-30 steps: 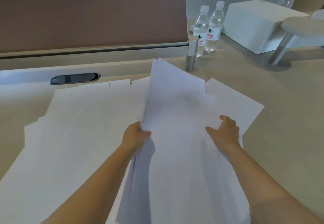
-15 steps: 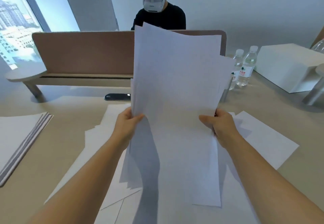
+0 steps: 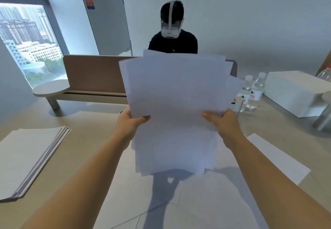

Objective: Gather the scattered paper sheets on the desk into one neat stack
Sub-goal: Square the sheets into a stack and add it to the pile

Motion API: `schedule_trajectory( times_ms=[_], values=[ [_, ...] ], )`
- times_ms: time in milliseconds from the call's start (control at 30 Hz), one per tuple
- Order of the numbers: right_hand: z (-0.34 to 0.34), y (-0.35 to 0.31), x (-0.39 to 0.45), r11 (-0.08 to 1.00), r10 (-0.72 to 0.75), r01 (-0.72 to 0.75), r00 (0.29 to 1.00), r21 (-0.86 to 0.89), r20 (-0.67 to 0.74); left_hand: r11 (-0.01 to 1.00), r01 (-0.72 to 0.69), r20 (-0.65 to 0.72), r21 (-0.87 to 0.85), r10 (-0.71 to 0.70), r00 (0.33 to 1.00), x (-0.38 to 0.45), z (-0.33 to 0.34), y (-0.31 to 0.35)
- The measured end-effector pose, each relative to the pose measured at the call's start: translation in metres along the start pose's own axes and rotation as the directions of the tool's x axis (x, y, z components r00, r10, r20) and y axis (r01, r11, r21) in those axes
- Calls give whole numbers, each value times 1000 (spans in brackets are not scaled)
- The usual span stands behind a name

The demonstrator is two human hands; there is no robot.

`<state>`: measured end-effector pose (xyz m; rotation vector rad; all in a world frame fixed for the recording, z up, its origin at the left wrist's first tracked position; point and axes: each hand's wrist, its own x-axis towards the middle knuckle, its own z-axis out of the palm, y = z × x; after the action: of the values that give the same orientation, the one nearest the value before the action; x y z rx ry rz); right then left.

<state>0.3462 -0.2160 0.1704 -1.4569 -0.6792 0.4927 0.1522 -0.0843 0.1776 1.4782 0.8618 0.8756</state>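
I hold a loose bundle of white paper sheets [image 3: 177, 103] upright in the air above the desk, its top edges fanned and uneven. My left hand [image 3: 129, 124] grips the bundle's left edge, thumb on the front. My right hand [image 3: 223, 123] grips the right edge the same way. More white sheets [image 3: 211, 198] lie flat and overlapping on the desk beneath the bundle, and one sheet [image 3: 275, 157] sticks out to the right.
A stack of grey-edged boards [image 3: 30, 159] lies at the left. A brown divider panel [image 3: 95, 74] crosses the desk behind. Two water bottles [image 3: 252, 92] and a white box [image 3: 293, 92] stand at the right. A person with a headset [image 3: 172, 31] sits opposite.
Both hands have lifted the bundle from lying on the desk to standing upright in the air. The view has tilted up, so the room and the person opposite show.
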Motion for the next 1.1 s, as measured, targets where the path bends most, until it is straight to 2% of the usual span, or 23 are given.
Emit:
schedule_trajectory(
  times_ms=[200, 433, 500, 633, 733, 967, 1100],
  values=[
    [-2, 10, 1, 1000, 6, -7, 999, 13, 39, 998, 62, 52, 25, -63, 997, 5, -1, -23],
    [-2, -4, 10, 997, -77, 77, 997, 28, -29, 1000, -27, 72, -10, 28, 997, 18, 14, -17],
    [-7, 0, 11, 998, -48, 49, 999, 26, -12, 999, 26, 110, -38, -21, 994, 19, 6, -29],
    [-14, 29, 1, 991, 133, -134, 991, 15, 27, 974, 221, 182, -51, -209, 961, 6, 3, -69],
    [-10, 43, -5, 984, 176, -177, 984, 18, 35, 953, 295, 187, -73, -277, 942, 0, 10, -84],
    [-2, 30, 5, 991, 84, -83, 997, 105, -2, 975, 185, 157, -121, -166, 974, 17, 11, -62],
    [-4, 14, 8, 996, 23, -28, 998, 81, 59, 988, 84, 169, -130, -61, 984, 18, 3, -36]
  ],
)
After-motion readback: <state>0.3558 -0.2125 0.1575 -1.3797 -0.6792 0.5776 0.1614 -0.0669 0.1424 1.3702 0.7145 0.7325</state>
